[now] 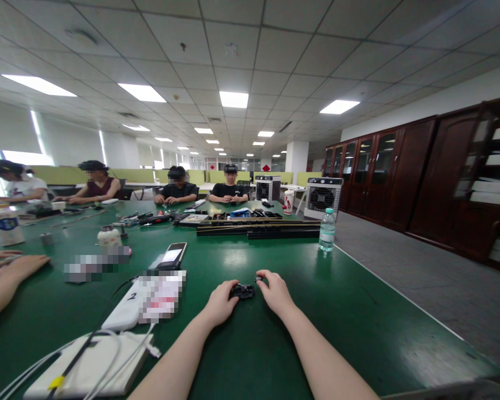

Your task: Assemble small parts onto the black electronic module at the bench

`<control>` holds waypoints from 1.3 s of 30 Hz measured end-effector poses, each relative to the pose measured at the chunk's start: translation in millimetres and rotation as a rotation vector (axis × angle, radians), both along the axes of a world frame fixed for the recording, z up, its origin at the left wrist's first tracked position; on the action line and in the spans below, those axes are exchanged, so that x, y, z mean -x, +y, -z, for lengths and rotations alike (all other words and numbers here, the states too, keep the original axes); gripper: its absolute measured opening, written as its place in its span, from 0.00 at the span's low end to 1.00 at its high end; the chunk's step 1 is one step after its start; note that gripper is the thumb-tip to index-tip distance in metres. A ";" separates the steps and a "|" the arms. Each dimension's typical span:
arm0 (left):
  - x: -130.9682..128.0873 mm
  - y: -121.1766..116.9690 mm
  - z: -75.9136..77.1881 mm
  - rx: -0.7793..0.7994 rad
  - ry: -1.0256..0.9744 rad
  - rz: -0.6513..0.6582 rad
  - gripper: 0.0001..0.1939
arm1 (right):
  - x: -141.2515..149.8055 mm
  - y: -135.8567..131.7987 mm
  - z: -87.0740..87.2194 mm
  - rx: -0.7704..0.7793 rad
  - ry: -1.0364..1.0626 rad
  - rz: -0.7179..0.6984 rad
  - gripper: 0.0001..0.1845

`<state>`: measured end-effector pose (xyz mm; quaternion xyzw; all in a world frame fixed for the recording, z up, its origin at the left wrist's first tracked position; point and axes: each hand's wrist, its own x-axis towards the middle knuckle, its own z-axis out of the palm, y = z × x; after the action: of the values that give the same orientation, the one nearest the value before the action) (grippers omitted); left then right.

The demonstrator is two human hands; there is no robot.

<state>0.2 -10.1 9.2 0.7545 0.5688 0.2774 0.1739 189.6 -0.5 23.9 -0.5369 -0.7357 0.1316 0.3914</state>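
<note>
My left hand (220, 305) has its fingers and thumb closed on the left end of a small black plastic part (245, 291) with uneven inner details. That part is low over the green table (316, 322) or resting on it; I cannot tell which. Just to its right, my right hand (276, 295) pinches a small dark grey piece (258, 279) between thumb and fingertips. The piece is a little above the black part's right end and looks apart from it. It is too small for me to name its kind.
A water bottle (327, 230) stands near the right edge. Long black strips (270, 229) lie across the table ahead. To the left are a phone (173, 255), a white power bank (127, 305), a white box (87, 366) with cables, and another person's hand (23, 269). Several people sit beyond.
</note>
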 end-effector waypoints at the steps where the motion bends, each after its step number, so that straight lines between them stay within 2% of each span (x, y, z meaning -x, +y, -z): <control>1: 0.1 0.2 0.4 -0.003 -0.002 0.000 0.24 | 0.2 -0.2 0.4 0.006 -0.006 -0.011 0.13; 12: -0.1 -0.3 0.3 -0.026 -0.014 -0.003 0.22 | 10.5 -11.0 -4.0 0.075 0.017 -0.166 0.12; 24: -0.1 -0.2 -0.6 -0.027 -0.013 0.002 0.22 | 15.5 -16.6 -8.5 -0.003 0.006 -0.223 0.10; 28: 0.4 1.3 1.1 -0.022 -0.019 0.002 0.21 | 15.3 -14.7 -3.5 0.001 -0.076 -0.217 0.10; 34: 0.5 2.0 2.5 -0.021 -0.058 0.017 0.21 | 16.1 -13.0 4.7 0.000 -0.279 -0.133 0.09; 39: 0.8 2.8 3.5 -0.027 -0.057 0.020 0.21 | 18.3 -14.8 4.0 -0.047 -0.346 -0.157 0.10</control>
<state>-0.7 -7.2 5.7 0.7543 0.5521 0.3046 0.1827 171.3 -15.2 20.0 -0.4833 -0.8344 0.0504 0.2599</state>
